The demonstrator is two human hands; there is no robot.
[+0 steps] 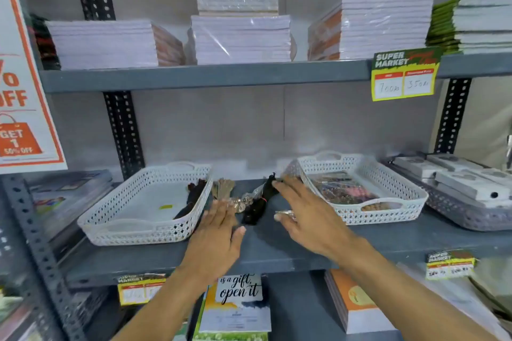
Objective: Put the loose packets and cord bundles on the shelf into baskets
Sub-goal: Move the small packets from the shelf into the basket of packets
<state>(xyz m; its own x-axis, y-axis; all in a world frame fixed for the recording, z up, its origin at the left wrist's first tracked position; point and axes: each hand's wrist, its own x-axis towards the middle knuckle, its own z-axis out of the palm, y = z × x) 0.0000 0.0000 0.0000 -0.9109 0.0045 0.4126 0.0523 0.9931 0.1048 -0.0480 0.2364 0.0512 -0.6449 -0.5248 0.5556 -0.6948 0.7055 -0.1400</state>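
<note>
- The left hand (219,232) is flat and open, fingers stretched forward over the shelf (277,252), holding nothing; its fingertips lie just at the near end of a crinkled clear packet (241,203).
- The right hand (302,216) is also spread open, palm down, gripping nothing; its fingers reach to the far end of a black cord bundle (259,203), and a small shiny packet (285,213) shows just under its thumb.
- The black bundle lies on the bare shelf between the two baskets, slanting from the front toward the back, with a thin red tie around its middle.
- A tan cord bundle (223,187) lies just left of it, close to the left basket's right rim.
- The left basket (119,227), white and perforated, sits toward the shelf's front left; it holds one dark cord bundle (194,196) against its right wall and a small yellow tag.
- The right basket (388,213), of the same make, sits at the right and holds a heap of clear packets (343,191) with mixed dark and pink contents.
</note>
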